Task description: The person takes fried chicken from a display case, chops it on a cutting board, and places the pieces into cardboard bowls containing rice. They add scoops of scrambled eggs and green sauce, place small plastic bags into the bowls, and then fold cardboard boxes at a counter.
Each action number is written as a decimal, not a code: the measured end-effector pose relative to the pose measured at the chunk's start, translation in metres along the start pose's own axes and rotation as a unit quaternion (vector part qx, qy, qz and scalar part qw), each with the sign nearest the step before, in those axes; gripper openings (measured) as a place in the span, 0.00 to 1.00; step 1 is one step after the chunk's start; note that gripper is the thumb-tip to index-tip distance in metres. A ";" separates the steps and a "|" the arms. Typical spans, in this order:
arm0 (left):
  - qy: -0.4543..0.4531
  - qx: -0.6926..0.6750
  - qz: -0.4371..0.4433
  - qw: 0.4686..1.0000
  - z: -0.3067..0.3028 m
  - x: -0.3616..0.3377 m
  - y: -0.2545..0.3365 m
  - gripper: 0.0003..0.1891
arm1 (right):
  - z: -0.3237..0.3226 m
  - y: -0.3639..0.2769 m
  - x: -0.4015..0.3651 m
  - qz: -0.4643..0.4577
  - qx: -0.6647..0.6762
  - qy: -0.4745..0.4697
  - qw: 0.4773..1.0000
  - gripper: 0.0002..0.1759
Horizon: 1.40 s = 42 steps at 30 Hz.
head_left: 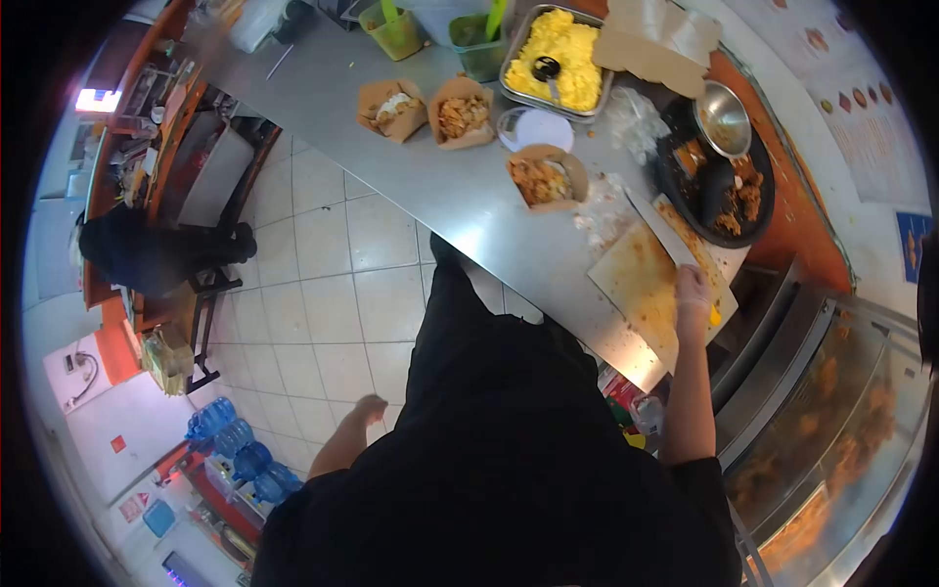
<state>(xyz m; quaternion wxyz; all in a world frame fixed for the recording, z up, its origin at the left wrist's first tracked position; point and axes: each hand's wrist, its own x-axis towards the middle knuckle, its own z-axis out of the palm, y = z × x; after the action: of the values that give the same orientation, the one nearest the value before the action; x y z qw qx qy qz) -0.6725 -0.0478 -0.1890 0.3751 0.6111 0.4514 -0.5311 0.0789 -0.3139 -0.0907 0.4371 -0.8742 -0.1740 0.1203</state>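
My right hand (693, 286), in a clear glove, is closed on the handle of a large knife (657, 226). The blade points up and left above a stained cutting board (636, 278), with crumbs beside it. Over the floor, away from the counter, hangs my left hand (370, 408); its fingers are too small to read. Left of the board stands a paper box of food (545, 180). A black pan (677, 177) with browned meat, and a metal bowl (724, 119) at its edge, lies beyond the knife.
The steel counter (430, 181) also bears two more food boxes (462, 113), a tray of yellow food (556, 59), green-handled tubs (476, 47) and a plastic bag (636, 119). A glass display case (831, 430) stands right. Another person (147, 249) is at far left.
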 end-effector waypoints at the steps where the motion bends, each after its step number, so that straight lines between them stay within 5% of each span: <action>1: 0.032 -0.090 -0.051 0.994 -0.031 0.016 0.007 0.21 | -0.002 -0.027 0.002 0.075 0.130 0.008 0.989 0.10; 3: 0.182 -0.057 0.041 0.981 -0.105 0.041 0.019 0.22 | 0.012 -0.099 0.018 0.141 0.256 0.022 0.956 0.09; 7: 0.314 -0.093 0.107 0.939 -0.288 0.089 0.057 0.21 | 0.094 -0.275 0.041 0.061 0.244 0.052 0.966 0.08; 9: 0.345 -0.194 0.205 0.895 -0.359 0.054 0.085 0.21 | 0.170 -0.364 0.055 -0.032 0.179 0.046 0.982 0.08; 10: 0.339 -0.203 0.204 0.896 -0.369 0.056 0.089 0.21 | 0.217 -0.387 0.065 -0.124 0.127 0.049 0.983 0.09; 12: 0.121 -0.281 0.302 0.903 -0.398 0.055 0.089 0.20 | 0.307 -0.434 0.073 -0.289 -0.004 0.032 0.957 0.11; 13: 0.046 -0.221 0.325 0.918 -0.403 0.059 0.085 0.24 | 0.357 -0.419 0.078 -0.274 0.024 -0.052 0.960 0.11; 14: -0.028 -0.157 0.347 0.924 -0.402 0.063 0.082 0.28 | 0.389 -0.423 0.074 -0.338 -0.100 -0.061 0.934 0.11; 16: -0.038 -0.060 0.271 0.960 -0.420 0.014 0.088 0.37 | 0.403 -0.438 0.080 -0.386 -0.232 -0.059 0.891 0.11; 18: -0.108 -0.091 0.250 0.958 -0.400 0.082 0.038 0.39 | 0.375 -0.447 0.085 -0.259 -0.168 -0.005 0.951 0.12; 19: -0.128 -0.075 0.162 0.976 -0.418 0.054 0.037 0.37 | 0.363 -0.419 0.101 -0.275 -0.104 0.040 0.955 0.12; 20: -0.146 -0.053 0.074 0.985 -0.440 0.022 0.041 0.35 | 0.336 -0.438 0.104 -0.089 -0.124 0.022 0.988 0.12; 21: -0.126 -0.019 0.098 0.987 -0.432 0.048 0.005 0.29 | 0.322 -0.393 0.126 -0.022 -0.113 0.106 0.988 0.13; 22: -0.003 0.112 0.202 0.973 -0.408 0.107 -0.051 0.20 | 0.297 -0.394 0.142 0.091 -0.222 0.110 0.964 0.17; 24: 0.172 0.213 0.294 0.916 -0.388 0.170 -0.153 0.15 | 0.268 -0.339 0.177 0.029 -0.332 0.131 0.934 0.20; 25: 0.178 0.216 0.291 0.915 -0.385 0.161 -0.159 0.15 | 0.255 -0.304 0.193 0.027 -0.326 0.134 0.936 0.20; 26: 0.269 0.004 0.116 0.956 -0.384 0.144 -0.168 0.14 | 0.249 -0.271 0.209 -0.088 -0.432 0.069 0.895 0.20; 27: 0.348 -0.213 -0.074 0.910 -0.388 0.124 -0.182 0.14 | 0.260 -0.255 0.226 -0.209 -0.515 0.002 0.831 0.20; 28: 0.362 -0.309 -0.100 0.874 -0.393 0.109 -0.196 0.12 | 0.272 -0.270 0.229 -0.169 -0.605 -0.046 0.777 0.21; 29: 0.326 -0.366 -0.073 0.869 -0.395 0.103 -0.208 0.11 | 0.278 -0.295 0.224 -0.134 -0.684 -0.097 0.711 0.21; 30: 0.283 -0.425 -0.059 0.858 -0.394 0.093 -0.217 0.10 | 0.285 -0.304 0.227 -0.118 -0.656 -0.100 0.739 0.21; 31: 0.243 -0.474 -0.042 0.845 -0.391 0.087 -0.219 0.08 | 0.288 -0.288 0.232 -0.113 -0.618 -0.088 0.773 0.24; 32: 0.213 -0.511 -0.028 0.832 -0.393 0.083 -0.216 0.07 | 0.292 -0.292 0.233 0.011 -0.455 0.026 0.890 0.26; 33: 0.324 -0.367 -0.002 0.872 -0.380 0.110 -0.208 0.11 | 0.291 -0.313 0.228 0.020 -0.414 0.024 0.910 0.26; 35: 0.330 -0.398 -0.025 0.856 -0.397 0.075 -0.148 0.13 | 0.297 -0.302 0.230 0.078 -0.377 0.009 0.923 0.28; 37: 0.398 -0.028 0.127 0.908 -0.382 0.096 -0.135 0.17 | 0.298 -0.255 0.241 0.034 -0.460 -0.074 0.884 0.28; 39: 0.282 -0.218 0.028 0.934 -0.385 0.070 -0.070 0.19 | 0.291 -0.253 0.238 -0.022 -0.499 -0.120 0.858 0.27; 41: 0.105 -0.098 0.232 0.962 -0.339 0.162 -0.107 0.21 | 0.284 -0.256 0.235 -0.071 -0.533 -0.166 0.827 0.25; 42: 0.057 -0.123 0.221 0.966 -0.366 0.149 -0.099 0.21 | 0.283 -0.258 0.232 -0.047 -0.441 -0.102 0.890 0.23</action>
<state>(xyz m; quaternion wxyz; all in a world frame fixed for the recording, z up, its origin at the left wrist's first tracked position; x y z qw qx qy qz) -0.6490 0.3492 -0.2772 0.5293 0.6742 0.3877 -0.3390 0.1364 0.1289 -0.0628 -0.0088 -0.9506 -0.2941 0.0991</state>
